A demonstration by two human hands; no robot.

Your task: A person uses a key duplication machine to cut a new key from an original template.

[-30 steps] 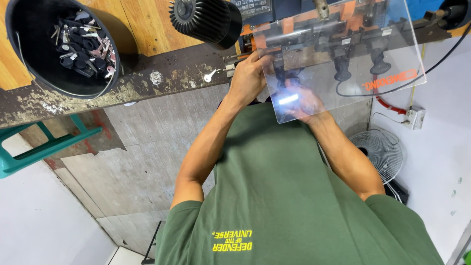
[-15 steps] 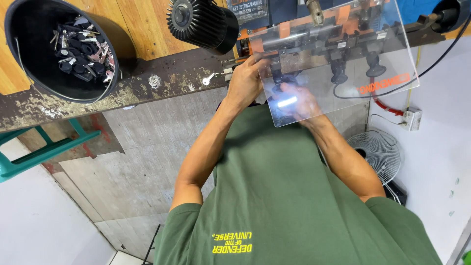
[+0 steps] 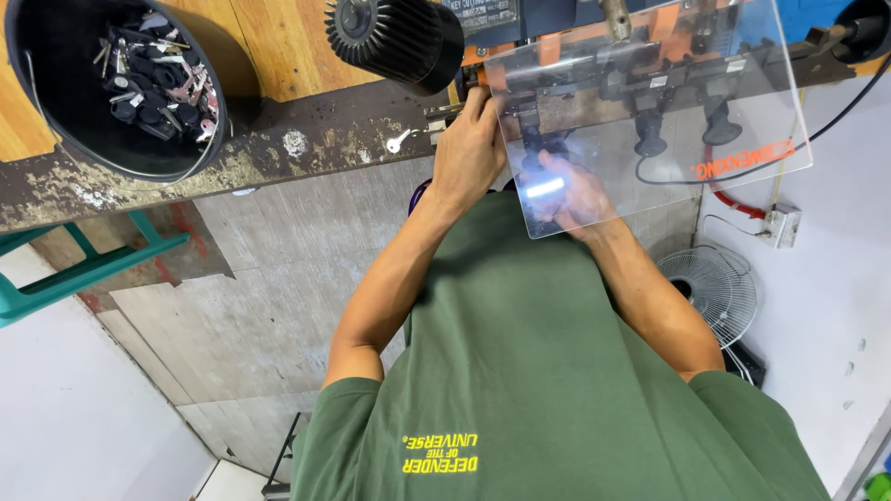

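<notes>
The left hand (image 3: 471, 148) is closed on a part at the near edge of the key-cutting machine (image 3: 631, 74), beside the black motor (image 3: 399, 32). The right hand (image 3: 566, 190) lies behind the clear shield (image 3: 650, 111) with fingers curled — I cannot tell what it holds. Far left on the worn bench (image 3: 232, 153) stands a black bucket (image 3: 37, 121) of keys (image 3: 153, 79) — well apart from both hands. One loose key (image 3: 397, 141) lies near the bench edge.

bench (image 3: 306, 139): worn wood | black bucket of keys (image 3: 121, 83) | loose key (image 3: 399, 141) | machine (image 3: 631, 65)
</notes>
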